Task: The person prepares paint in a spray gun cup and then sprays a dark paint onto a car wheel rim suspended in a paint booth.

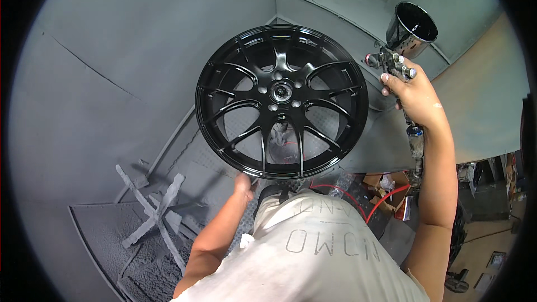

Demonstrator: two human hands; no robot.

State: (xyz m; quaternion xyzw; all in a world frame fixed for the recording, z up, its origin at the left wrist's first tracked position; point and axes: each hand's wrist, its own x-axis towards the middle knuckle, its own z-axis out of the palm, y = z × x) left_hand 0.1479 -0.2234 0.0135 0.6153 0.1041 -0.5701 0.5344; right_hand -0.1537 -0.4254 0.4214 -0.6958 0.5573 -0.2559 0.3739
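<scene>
- The glossy black multi-spoke alloy wheel [281, 100] sits face-up on a stand in the middle of a grey, overspray-coated spray booth; its hub hides the stand's top, so how firmly it is seated cannot be told.
- The left hand [244, 182] touches the wheel's lower rim, fingers curled under the edge. If the coat is wet, that contact could smear it or leave prints, and a push there could spin or tip the wheel on its stand.
- The right hand [411, 92] is to the right of the wheel, fingers clenched around the grip of a metal spray gun with a shiny black cup [401, 50] on top. Judging by its angle, a trigger pull from so near the rim could lay paint too thick and make runs.
- The red hose [386, 196] hangs below the wheel's right side, near the person's body; it could snag and jerk the gun.
- A grey crusted cross-shaped rack [154, 207] lies on the booth floor, lower left of the wheel, a trip risk.
</scene>
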